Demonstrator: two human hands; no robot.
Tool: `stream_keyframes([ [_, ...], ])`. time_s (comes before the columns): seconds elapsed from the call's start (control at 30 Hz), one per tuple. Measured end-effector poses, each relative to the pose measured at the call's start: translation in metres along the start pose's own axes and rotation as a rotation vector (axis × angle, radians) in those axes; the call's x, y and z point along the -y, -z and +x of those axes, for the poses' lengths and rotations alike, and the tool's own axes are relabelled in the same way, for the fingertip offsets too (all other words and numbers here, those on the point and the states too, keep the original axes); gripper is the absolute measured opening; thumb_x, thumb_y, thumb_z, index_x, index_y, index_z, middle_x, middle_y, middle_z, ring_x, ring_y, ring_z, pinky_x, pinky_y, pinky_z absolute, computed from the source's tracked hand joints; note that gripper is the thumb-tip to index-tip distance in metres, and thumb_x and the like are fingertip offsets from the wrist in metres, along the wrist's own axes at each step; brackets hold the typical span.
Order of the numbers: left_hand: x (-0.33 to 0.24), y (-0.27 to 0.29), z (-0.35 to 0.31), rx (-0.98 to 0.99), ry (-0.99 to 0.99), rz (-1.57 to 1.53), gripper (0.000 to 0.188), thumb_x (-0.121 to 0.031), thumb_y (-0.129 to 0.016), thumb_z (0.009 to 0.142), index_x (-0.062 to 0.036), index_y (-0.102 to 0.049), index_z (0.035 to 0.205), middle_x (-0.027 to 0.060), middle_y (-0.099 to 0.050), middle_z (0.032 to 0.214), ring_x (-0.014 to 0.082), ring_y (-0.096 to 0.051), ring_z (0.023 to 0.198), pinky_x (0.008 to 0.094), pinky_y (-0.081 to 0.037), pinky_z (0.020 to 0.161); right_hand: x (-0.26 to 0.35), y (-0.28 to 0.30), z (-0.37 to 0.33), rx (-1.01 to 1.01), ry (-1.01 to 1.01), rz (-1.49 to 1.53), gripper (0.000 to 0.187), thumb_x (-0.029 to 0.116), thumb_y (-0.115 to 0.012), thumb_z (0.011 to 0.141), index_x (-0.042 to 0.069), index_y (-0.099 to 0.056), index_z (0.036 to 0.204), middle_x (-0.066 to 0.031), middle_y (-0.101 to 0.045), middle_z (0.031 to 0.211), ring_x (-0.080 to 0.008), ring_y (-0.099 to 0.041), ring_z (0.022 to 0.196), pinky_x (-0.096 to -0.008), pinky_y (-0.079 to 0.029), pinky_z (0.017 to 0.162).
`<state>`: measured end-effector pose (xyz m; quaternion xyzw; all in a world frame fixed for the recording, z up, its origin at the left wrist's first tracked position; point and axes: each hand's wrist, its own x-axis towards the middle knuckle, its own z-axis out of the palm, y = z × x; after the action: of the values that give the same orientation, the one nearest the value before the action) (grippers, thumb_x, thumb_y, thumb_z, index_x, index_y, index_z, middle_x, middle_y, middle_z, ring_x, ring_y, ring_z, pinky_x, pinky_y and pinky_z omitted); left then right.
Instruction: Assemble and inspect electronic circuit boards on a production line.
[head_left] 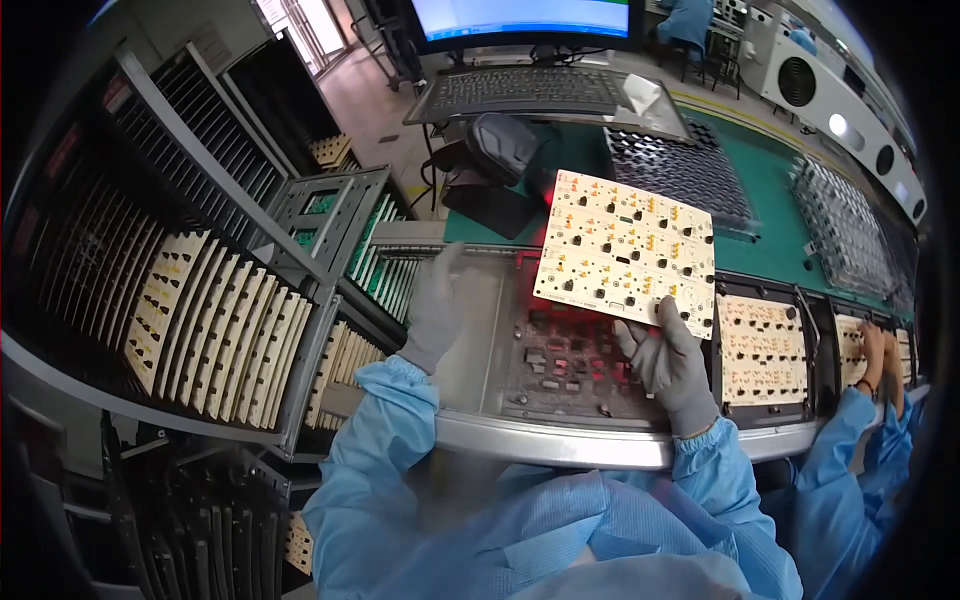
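My right hand (672, 365), in a grey glove, grips a pale cream circuit board (625, 245) by its lower right edge. The board is raised and tilted, with rows of small black and orange parts on its face. Below it lies a dark fixture (560, 365) with many small recesses, lit red and partly hidden by the board. My left hand (437, 305), also grey-gloved, is raised left of the fixture, near the metal rail. It holds nothing that I can see; its fingers look stretched out but are blurred.
At left stand racks (215, 325) of upright cream boards. Green boards (385, 250) fill a smaller rack. Another cream board (762, 350) lies in a fixture to the right, where a co-worker's hands (877, 355) are busy. Behind are a keyboard (530, 90), a monitor (520, 18) and clear trays (680, 170).
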<state>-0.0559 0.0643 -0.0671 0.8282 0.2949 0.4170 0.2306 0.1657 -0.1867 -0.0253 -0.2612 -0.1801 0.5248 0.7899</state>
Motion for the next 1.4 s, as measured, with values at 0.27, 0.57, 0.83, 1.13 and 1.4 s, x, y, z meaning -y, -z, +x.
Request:
stream_keyframes([
  [0.27, -0.04, -0.013, -0.012, 0.289, -0.138, -0.039, 0.053, -0.018, -0.065, 0.087, -0.0043, -0.051, 0.136, 0.0174, -0.062, 0.111, 0.0347, -0.058, 0.106, 0.0426, -0.047, 0.09, 0.0, -0.004, 0.017, -0.131, -0.093, 0.017, 0.051, 0.032, -0.04, 0.107, 0.003, -0.033, 0.148, -0.0244, -0.049, 0.14, -0.0312, -0.055, 0.122, -0.0309, -0.049, 0.102],
  [0.57, -0.037, -0.008, -0.003, 0.296, -0.086, -0.137, 0.046, -0.008, -0.053, 0.097, 0.0055, -0.043, 0.14, 0.0209, -0.056, 0.13, 0.0297, -0.057, 0.12, 0.0374, -0.043, 0.105, 0.004, -0.015, -0.025, -0.186, -0.137, -0.129, 0.05, 0.033, -0.036, 0.108, -0.005, -0.038, 0.141, -0.0213, -0.059, 0.129, -0.0256, -0.062, 0.115, -0.0359, -0.05, 0.103],
  [0.83, -0.112, 0.02, 0.017, 0.689, -0.558, -0.075, 0.048, -0.027, -0.066, 0.087, -0.004, -0.055, 0.128, 0.0165, -0.058, 0.122, 0.0315, -0.058, 0.114, 0.0495, -0.04, 0.104, -0.02, 0.015, -0.09, -0.144, -0.275, -0.002, 0.042, 0.028, -0.031, 0.109, -0.001, -0.046, 0.136, -0.0148, -0.059, 0.125, -0.018, -0.061, 0.112, -0.0356, -0.049, 0.105],
  [1.13, -0.116, -0.041, -0.037, 0.699, -0.756, 0.176, 0.051, -0.031, -0.077, 0.072, -0.0137, -0.06, 0.117, 0.0081, -0.056, 0.115, 0.0247, -0.053, 0.114, 0.0505, -0.032, 0.107, 0.004, -0.016, -0.093, -0.353, -0.368, 0.384, 0.046, 0.028, -0.041, 0.107, -0.003, -0.039, 0.14, -0.016, -0.053, 0.133, -0.0244, -0.056, 0.122, -0.0384, -0.047, 0.107],
  [1.4, -0.129, -0.013, -0.011, 0.678, -0.52, 0.092, 0.055, -0.025, -0.075, 0.073, -0.008, -0.06, 0.124, 0.0132, -0.058, 0.124, 0.0312, -0.054, 0.118, 0.0572, -0.03, 0.106, 0.045, -0.007, -0.116, -0.25, -0.205, -0.626, 0.045, 0.03, -0.057, 0.101, -0.001, -0.053, 0.133, -0.0127, -0.067, 0.113, -0.0164, -0.068, 0.095, -0.0272, -0.055, 0.081],
])
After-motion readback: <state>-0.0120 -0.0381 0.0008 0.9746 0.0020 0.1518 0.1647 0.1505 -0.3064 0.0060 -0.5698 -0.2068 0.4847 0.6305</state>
